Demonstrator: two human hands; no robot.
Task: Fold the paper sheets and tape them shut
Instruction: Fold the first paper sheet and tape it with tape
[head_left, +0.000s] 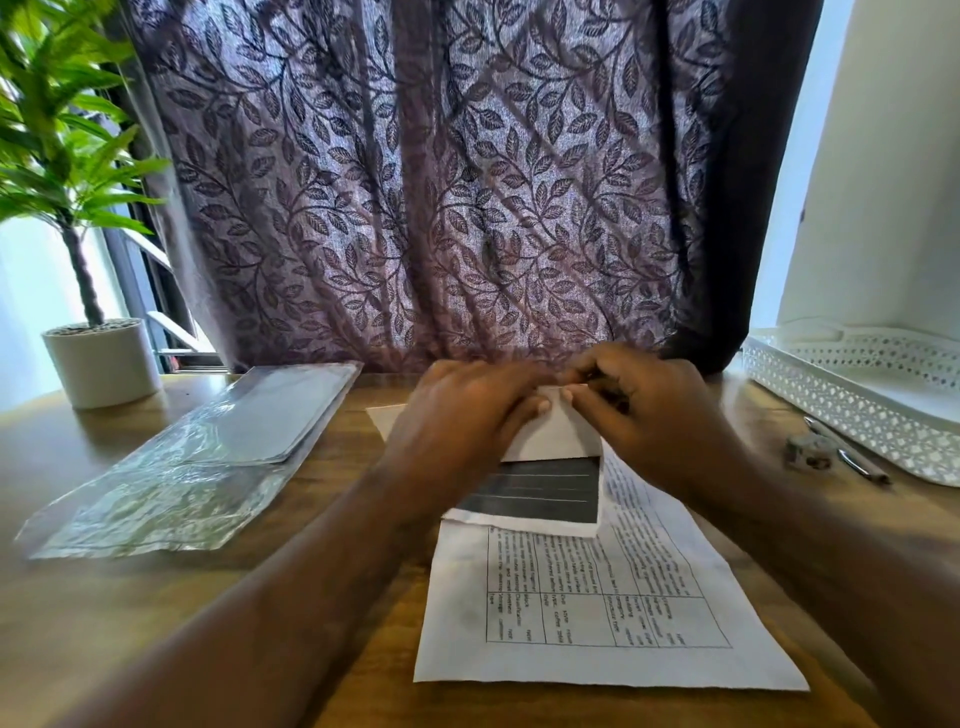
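So we're in the folding step here, not taping yet. We've got the folded sheet (545, 483) in the middle of the frame, lying on top of a bigger printed sheet (597, 608) that's flat on the worktop (130, 623) and runs down towards the lower right. The folded sheet shows a dark printed block low down and a plain white flap above it, and both hands are up at that flap's top edge, just below the curtain (415, 182).

Our left hand (467, 410) lies over the left part of the flap with its fingers (519, 410) close together and pressing down flat on the paper. Our right hand (649, 410) is at the flap's upper right corner: its thumb rests on the front of the paper and the other fingers curl over the edge, so it looks like a pinch on that corner. There's something dark under those curled fingers and we honestly can't tell what it is. The two thumb tips nearly meet on the flap.

Next up, we reckon, is running the crease sharp and keeping one hand on the flap so it doesn't spring open while the other goes for tape. We can't spot a tape roll for sure; near the pen (847, 457) and white tray (857, 415) at right sits a small lump, too blurry to name. A plastic sleeve (208, 457) lies well off at left.
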